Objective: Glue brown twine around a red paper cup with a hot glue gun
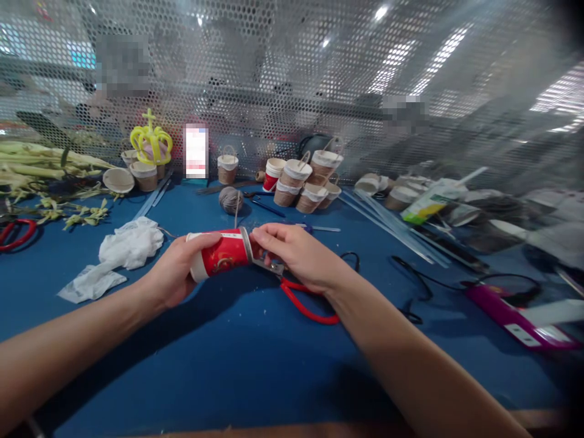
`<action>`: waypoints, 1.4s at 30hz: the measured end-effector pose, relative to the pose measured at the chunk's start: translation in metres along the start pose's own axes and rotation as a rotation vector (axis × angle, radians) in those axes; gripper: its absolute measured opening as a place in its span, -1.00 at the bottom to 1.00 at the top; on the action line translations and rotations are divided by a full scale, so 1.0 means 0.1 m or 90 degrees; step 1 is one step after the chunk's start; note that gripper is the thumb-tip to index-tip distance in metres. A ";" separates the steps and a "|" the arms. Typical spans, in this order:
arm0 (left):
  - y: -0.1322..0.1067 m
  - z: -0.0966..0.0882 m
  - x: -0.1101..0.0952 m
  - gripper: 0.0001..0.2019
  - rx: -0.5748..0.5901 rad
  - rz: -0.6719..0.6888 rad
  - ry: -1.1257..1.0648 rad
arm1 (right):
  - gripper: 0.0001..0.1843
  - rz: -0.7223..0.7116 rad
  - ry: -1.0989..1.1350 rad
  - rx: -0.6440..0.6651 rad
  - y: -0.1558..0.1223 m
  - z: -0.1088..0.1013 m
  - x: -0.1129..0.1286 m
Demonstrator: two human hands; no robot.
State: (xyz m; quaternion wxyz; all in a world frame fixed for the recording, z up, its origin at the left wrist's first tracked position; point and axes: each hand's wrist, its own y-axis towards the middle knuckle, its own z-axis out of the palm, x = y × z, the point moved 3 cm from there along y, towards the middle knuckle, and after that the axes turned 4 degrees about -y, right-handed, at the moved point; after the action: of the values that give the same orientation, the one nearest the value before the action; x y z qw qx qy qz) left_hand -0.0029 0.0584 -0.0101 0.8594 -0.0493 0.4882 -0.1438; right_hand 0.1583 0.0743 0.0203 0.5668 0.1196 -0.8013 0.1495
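Observation:
A red paper cup lies sideways in my left hand, whose fingers wrap round its pale end. Grey yarn is wound in a band about the cup's other end. There my right hand has thumb and fingers pinched together, touching or very close to the band; what they hold is hidden. From a grey yarn ball behind, a strand runs toward the cup. Red-handled scissors rest on the table below my right hand, partly covered by it.
Crumpled white fabric lies left of the cup. Several twine-wrapped little baskets stand at the back, before a perforated metal screen. A yellow crown shape is back left. Clear glue sticks and a purple power strip with black cable lie right.

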 end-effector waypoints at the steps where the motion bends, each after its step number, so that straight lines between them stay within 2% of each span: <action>1: 0.00 0.00 0.00 -0.87 0.022 0.032 0.033 | -0.77 0.021 0.052 0.017 0.00 0.01 -0.03; 5: -0.05 0.02 -0.01 -0.88 0.107 0.130 0.219 | -0.83 0.080 0.213 0.034 -0.01 0.01 -0.12; 10: -0.05 0.03 -0.01 -0.90 0.173 0.179 0.405 | -0.86 0.036 0.204 -0.007 -0.07 -0.04 -0.19; 14: -0.03 0.01 -0.01 -0.91 0.174 0.132 0.364 | -0.89 -0.060 0.112 -0.020 -0.16 -0.04 -0.17; 20: 0.01 -0.01 0.02 -0.69 0.191 -0.098 0.083 | -0.93 -0.159 -0.090 0.007 -0.33 0.06 -0.05; 22: 0.02 -0.02 0.03 -0.69 0.179 -0.132 0.056 | -0.92 -0.202 -0.151 0.021 -0.37 0.08 -0.03; 24: 0.02 -0.02 0.04 -0.76 0.159 -0.126 0.072 | -0.91 -0.219 -0.186 0.000 -0.37 0.06 -0.02; 26: 0.02 -0.03 0.03 -0.81 0.151 -0.094 0.112 | -0.92 -0.209 -0.203 -0.072 -0.36 0.01 -0.03; 29: 0.00 -0.01 0.03 -0.85 0.199 -0.050 0.218 | -0.81 -0.212 -0.237 -0.169 -0.31 -0.06 -0.06; 32: -0.03 0.01 0.05 -0.89 0.267 -0.032 0.335 | -0.69 -0.223 -0.256 -0.131 -0.28 -0.02 -0.09; 34: -0.03 0.02 0.05 -0.90 0.275 -0.011 0.381 | -0.65 -0.218 -0.241 -0.097 -0.28 0.02 -0.10; 42: -0.06 0.06 0.09 -0.88 0.271 0.013 0.353 | -0.59 -0.167 -0.171 -0.034 -0.34 0.11 -0.06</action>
State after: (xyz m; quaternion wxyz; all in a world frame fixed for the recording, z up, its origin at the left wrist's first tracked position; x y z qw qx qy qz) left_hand 0.0050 0.0499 -0.0131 0.6867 0.1770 0.6624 -0.2416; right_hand 0.1636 0.0390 0.0144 0.4726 0.2265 -0.8509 0.0354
